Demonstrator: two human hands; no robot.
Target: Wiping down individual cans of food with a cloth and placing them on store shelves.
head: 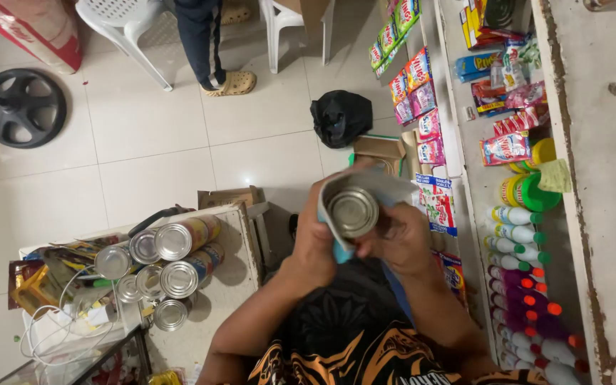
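Low white counter carried cluster of silver tin cans, snack packets, white cable. Wall shelf held sachets, green-lidded jars, capped white bottles. Black bag lay on tiled floor.

Silver can; light-blue cloth; black-orange patterned shirt; white chairs; black bag.

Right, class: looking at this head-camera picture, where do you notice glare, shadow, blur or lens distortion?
In the head view, a small bright glare spot sits on the glossy white floor tiles; the round silver tin can gripped with a light blue cloth by the left hand and right hand looks slightly soft; the wide lens tilts the white shop shelf and its edges; soft shadows lie under the white plastic chair.
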